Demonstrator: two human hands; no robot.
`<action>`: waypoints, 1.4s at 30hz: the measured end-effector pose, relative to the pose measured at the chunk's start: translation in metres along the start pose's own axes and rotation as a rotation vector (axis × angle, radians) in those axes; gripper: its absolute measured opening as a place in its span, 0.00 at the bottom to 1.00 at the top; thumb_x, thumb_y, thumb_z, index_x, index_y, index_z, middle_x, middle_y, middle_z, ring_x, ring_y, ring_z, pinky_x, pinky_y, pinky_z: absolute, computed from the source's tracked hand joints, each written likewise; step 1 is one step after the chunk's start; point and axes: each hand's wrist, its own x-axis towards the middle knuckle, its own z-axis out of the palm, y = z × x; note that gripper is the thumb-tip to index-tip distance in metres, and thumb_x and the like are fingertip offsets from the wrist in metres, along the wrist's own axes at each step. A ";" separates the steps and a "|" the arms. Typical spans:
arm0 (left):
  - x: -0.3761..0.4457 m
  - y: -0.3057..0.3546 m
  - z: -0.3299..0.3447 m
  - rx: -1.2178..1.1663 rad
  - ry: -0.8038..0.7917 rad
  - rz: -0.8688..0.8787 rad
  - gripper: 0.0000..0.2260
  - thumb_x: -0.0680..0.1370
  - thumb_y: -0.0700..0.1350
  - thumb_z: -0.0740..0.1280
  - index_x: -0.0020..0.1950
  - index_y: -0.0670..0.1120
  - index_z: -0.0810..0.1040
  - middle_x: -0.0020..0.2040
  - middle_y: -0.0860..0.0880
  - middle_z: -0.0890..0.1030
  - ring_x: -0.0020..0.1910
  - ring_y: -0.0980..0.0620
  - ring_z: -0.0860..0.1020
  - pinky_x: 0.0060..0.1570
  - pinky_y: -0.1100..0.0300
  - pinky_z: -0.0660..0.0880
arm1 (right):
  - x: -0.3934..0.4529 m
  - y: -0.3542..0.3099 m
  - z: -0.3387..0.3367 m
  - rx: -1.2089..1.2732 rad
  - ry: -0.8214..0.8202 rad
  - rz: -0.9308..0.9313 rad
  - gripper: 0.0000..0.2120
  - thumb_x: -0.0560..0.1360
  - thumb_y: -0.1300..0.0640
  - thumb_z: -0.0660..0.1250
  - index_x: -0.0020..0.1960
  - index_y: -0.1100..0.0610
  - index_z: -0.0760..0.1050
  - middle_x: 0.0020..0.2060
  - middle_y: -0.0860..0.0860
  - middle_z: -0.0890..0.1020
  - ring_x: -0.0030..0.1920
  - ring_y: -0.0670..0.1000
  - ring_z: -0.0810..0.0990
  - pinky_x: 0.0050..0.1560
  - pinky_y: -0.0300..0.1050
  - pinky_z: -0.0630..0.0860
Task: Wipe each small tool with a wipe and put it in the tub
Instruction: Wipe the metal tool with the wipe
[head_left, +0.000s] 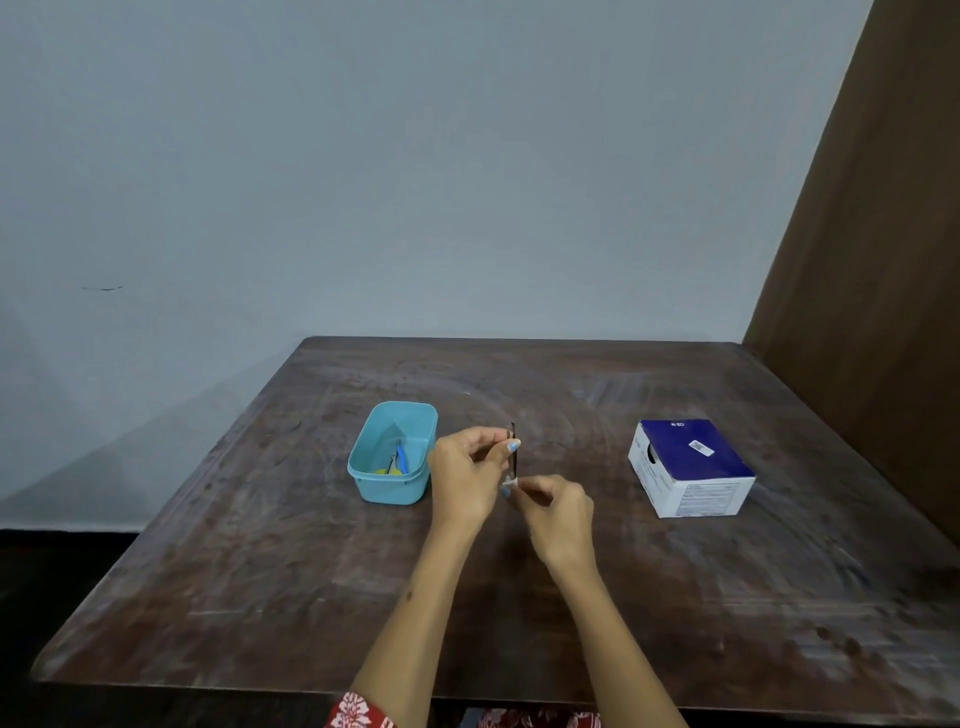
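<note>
A: Where is the thin tool (513, 448) now?
B: Upright, pinched by the left hand (466, 470), at 3 o'clock beside the tub (390, 488).
A: And the right hand (557, 506)?
B: It pinches the wipe (509, 484) at the lower end. Better to squeeze firmly and slide along the whole length.

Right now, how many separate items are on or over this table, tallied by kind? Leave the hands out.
Tubs: 1, the light blue tub
Boxes: 1, the blue and white box
Tools in hand: 1, the thin dark tool in the left hand
Wipes: 1, the white wipe in the right hand
Tools in tub: at least 1, the blue-handled tool
Total: at least 5
</note>
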 end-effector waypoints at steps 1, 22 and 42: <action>-0.001 -0.001 0.000 0.002 -0.001 -0.003 0.04 0.71 0.37 0.72 0.44 0.44 0.82 0.37 0.48 0.83 0.39 0.49 0.83 0.45 0.50 0.81 | 0.001 -0.002 0.000 0.009 0.005 -0.002 0.04 0.69 0.59 0.74 0.44 0.56 0.84 0.39 0.47 0.82 0.39 0.39 0.79 0.39 0.24 0.70; -0.001 -0.011 -0.004 0.091 -0.127 -0.057 0.10 0.69 0.40 0.75 0.49 0.42 0.83 0.43 0.47 0.84 0.43 0.57 0.82 0.47 0.62 0.78 | 0.008 -0.005 -0.005 -0.005 0.028 -0.019 0.04 0.71 0.59 0.71 0.45 0.56 0.84 0.40 0.49 0.82 0.40 0.41 0.80 0.39 0.26 0.72; -0.010 -0.012 -0.001 0.140 -0.150 0.025 0.10 0.71 0.34 0.71 0.50 0.45 0.83 0.40 0.52 0.84 0.41 0.57 0.83 0.44 0.58 0.81 | 0.015 0.001 -0.014 0.470 -0.102 0.126 0.06 0.73 0.62 0.69 0.48 0.55 0.83 0.48 0.52 0.83 0.51 0.45 0.81 0.53 0.38 0.75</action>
